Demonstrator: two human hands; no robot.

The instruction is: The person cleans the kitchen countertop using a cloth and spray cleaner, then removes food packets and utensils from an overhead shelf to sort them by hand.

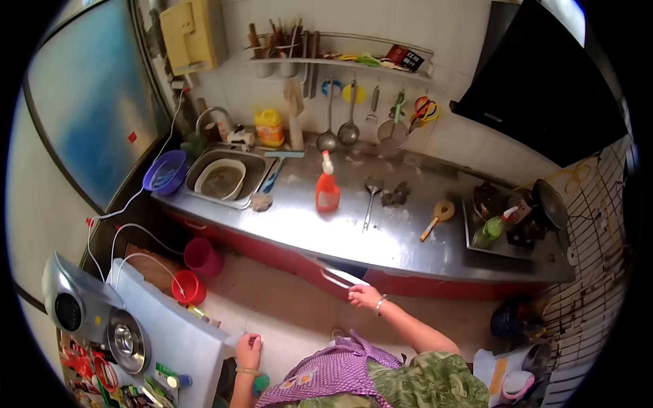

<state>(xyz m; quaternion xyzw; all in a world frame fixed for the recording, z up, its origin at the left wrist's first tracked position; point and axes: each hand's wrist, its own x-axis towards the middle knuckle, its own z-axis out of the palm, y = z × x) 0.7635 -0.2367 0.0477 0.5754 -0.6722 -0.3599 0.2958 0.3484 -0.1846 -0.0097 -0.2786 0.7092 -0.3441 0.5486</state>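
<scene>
Purple checked apron (330, 367) and green leaf-patterned clothing (435, 381) lie nearest us, at the bottom centre of the frame. Our right hand (365, 297), with a bracelet at the wrist, is right of centre, fingers curled at the white-edged cabinet door (345, 277), which stands ajar below the steel tabletop (408, 248); we cannot tell how firmly they grip. Our left hand (249, 351), lower left of centre, has its fingers bent beside the corner of a pale table (178, 340); whether they pinch anything, we cannot tell. On the tabletop, a red spray bottle (327, 192) stands at upper centre, with a spatula (371, 197) to its right. Farther right lies a round brush (442, 212) with a wooden handle. At upper left, a white basin (221, 179) sits in the sink (260, 168).
</scene>
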